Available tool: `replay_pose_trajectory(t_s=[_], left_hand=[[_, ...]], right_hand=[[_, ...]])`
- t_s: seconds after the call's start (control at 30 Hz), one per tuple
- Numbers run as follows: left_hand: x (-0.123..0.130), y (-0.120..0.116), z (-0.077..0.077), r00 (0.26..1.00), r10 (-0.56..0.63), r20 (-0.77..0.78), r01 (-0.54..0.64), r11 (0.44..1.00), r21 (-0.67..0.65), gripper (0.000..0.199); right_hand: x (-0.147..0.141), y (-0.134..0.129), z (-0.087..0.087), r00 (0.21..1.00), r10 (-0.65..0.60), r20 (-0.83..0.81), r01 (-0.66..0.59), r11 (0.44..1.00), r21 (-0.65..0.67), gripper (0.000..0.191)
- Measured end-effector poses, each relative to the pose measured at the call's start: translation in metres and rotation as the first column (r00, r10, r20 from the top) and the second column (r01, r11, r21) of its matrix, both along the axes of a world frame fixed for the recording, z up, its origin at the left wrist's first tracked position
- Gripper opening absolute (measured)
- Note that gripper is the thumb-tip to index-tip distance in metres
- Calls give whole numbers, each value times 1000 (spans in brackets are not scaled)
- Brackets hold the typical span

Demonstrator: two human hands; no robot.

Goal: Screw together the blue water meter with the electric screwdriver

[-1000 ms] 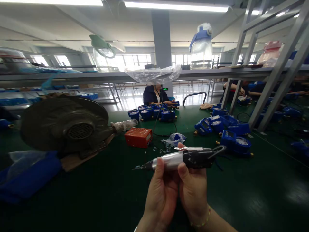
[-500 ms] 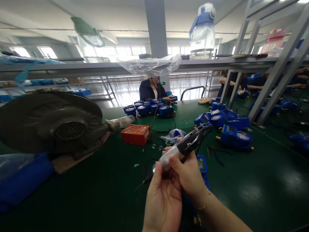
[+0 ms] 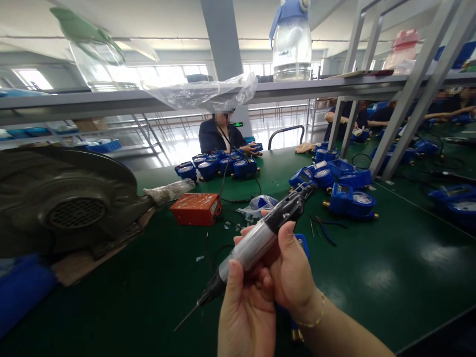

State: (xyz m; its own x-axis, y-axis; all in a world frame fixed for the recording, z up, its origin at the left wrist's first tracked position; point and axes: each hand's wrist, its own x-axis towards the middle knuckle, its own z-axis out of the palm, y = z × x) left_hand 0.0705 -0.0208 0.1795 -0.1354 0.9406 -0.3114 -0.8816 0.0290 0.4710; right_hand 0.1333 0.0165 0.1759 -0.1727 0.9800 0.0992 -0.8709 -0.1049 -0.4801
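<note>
- The left hand (image 3: 245, 315) was closed on the front part of an electric screwdriver (image 3: 247, 248), its thumb pressed against the silver barrel.
- The right hand (image 3: 295, 275) was wrapped round the same tool farther back, its thumb near the black rear end.
- The electric screwdriver was held aslant over the green desk (image 3: 141, 302), its thin bit (image 3: 187, 317) pointing down to the left.
- Beyond the right hand lay a partly hidden blue meter (image 3: 304, 244), with pliers (image 3: 329, 234) near it.
- Farther off sat an orange box (image 3: 195, 209) and a clear plastic bag (image 3: 256, 206).
- A dark blower (image 3: 85, 178) stood at the left.
- Across the desk, a co-worker (image 3: 210, 136) sat behind grouped blue meters (image 3: 243, 167).
</note>
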Motion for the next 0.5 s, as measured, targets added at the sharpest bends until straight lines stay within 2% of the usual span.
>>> replay_pose_trajectory(t_s=[0.07, 0.17, 0.3, 0.43, 0.5], left_hand=[[6, 0, -3, 998, -3, -64, 6, 999, 44, 13], [18, 2, -2, 979, -18, -203, 51, 986, 158, 32], [29, 9, 9, 958, -69, -280, 145, 954, 262, 32], [36, 18, 20, 937, -133, -323, 239, 919, 315, 31], [41, 22, 23, 936, -118, -331, 229, 919, 321, 29]], right_hand=[[5, 0, 3, 999, 45, -25, -46, 998, -46, 61], [16, 0, 13, 997, 68, -36, -68, 998, -6, 68], [32, 2, 33, 996, -89, 8, 88, 995, 54, 61], [41, 3, 50, 969, -248, 10, 246, 962, 117, 61], [44, 4, 55, 960, -279, 1, 276, 951, 142, 60]])
